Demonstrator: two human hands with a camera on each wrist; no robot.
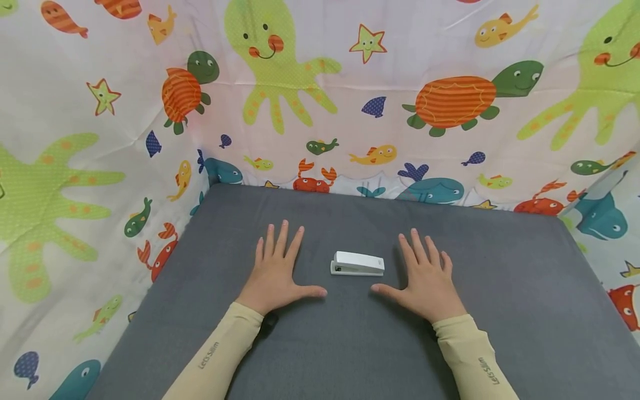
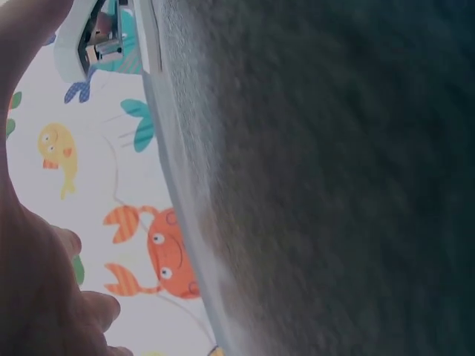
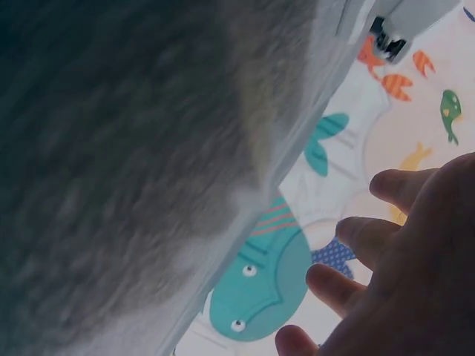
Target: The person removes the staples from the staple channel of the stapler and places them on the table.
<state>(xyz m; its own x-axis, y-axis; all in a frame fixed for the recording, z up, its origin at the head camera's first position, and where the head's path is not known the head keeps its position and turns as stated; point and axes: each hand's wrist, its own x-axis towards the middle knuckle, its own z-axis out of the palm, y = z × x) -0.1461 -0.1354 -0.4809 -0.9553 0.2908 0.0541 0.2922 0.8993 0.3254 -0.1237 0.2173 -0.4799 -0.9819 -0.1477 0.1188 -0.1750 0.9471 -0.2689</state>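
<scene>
Stapler (image 1: 357, 264), white and compact, lies by itself on the gray table (image 1: 350, 344), its length running between nine and three o'clock, with the gap between its upper arm and base showing at the nine o'clock end. Left hand (image 1: 275, 278) is palm down toward nine o'clock of it, right hand (image 1: 426, 279) palm down toward three; both have fingers splayed wide and thumbs angled inward, and neither holds anything. The right thumb's tip ends just beside the stapler, at about five o'clock, apart from it. Whether the palms touch the cloth, I cannot tell. I judge this a ready stage, before any contact. A next move would probably call for one hand sliding inward and closing thumb and fingers around the stapler's body.
</scene>
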